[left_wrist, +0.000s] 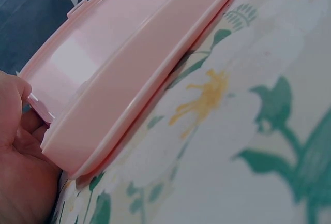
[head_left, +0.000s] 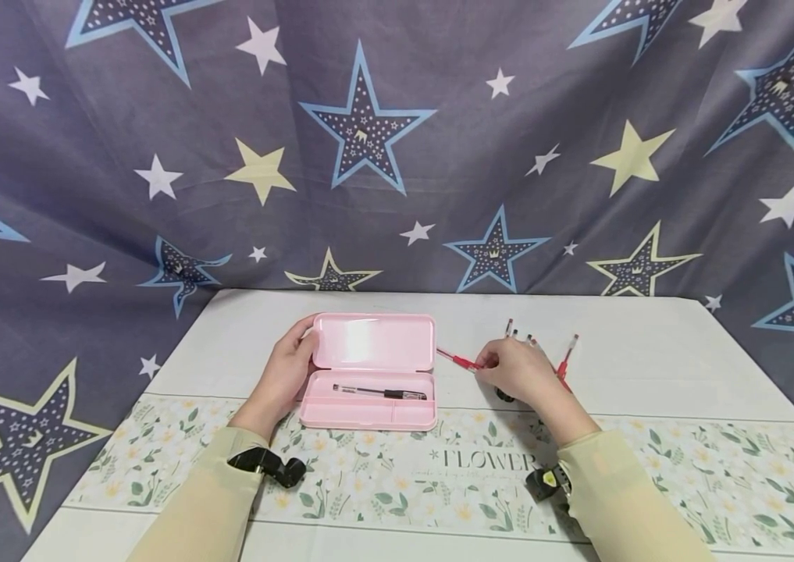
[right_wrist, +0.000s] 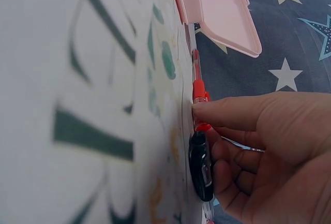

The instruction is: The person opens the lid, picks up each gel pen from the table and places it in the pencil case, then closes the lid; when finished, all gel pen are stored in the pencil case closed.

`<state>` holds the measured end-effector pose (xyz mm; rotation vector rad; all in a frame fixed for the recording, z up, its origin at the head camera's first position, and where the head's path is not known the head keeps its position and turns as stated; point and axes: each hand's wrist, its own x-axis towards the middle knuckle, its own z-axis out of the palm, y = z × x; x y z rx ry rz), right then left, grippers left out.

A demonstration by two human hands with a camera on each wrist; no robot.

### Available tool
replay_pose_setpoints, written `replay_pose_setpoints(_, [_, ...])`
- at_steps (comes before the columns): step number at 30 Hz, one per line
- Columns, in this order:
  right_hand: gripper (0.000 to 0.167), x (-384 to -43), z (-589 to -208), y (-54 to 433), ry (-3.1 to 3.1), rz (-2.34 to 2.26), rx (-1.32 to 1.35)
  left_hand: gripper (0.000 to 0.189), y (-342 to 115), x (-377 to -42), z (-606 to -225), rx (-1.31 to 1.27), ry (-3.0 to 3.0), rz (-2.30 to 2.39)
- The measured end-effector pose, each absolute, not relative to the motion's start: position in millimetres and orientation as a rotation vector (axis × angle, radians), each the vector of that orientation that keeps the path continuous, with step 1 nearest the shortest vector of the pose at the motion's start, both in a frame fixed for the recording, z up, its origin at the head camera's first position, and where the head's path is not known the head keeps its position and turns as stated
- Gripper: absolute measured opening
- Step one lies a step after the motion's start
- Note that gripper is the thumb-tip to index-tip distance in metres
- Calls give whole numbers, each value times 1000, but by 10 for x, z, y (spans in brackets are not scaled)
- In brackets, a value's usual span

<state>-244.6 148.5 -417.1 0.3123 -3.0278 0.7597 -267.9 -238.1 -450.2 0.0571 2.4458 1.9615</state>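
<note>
A pink pencil case [head_left: 368, 426] lies open on the table, its lid [head_left: 374, 343] tilted back. Inside its long compartment is a black pen [head_left: 379, 392]. At the case's left side, my left hand [head_left: 286, 371] grips the lid's edge, thumb in front and fingers behind. My right hand [head_left: 519, 371], to the right of the case, pinches a red pen [right_wrist: 198, 88] between thumb and fingers; one end of that pen points toward the case. Just beneath those fingers in the right wrist view sits a black pen cap or grip [right_wrist: 200, 167]. Whether the red pen touches the table is unclear.
Several pens [head_left: 509, 328] lie behind the right hand, partly hidden by it. Another red pen [head_left: 568, 359] slants out to its right. A floral cloth strip [head_left: 467, 499] crosses the white table [head_left: 649, 375]. A star-patterned curtain [head_left: 397, 218] hangs behind.
</note>
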Motion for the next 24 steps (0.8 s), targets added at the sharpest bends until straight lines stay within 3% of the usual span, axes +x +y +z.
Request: replay_pose_setpoints(24, [12, -2476, -4114, 1561, -2895, 1056, 183, 49, -2380, -2656, -4487, 43, 2458, 1946])
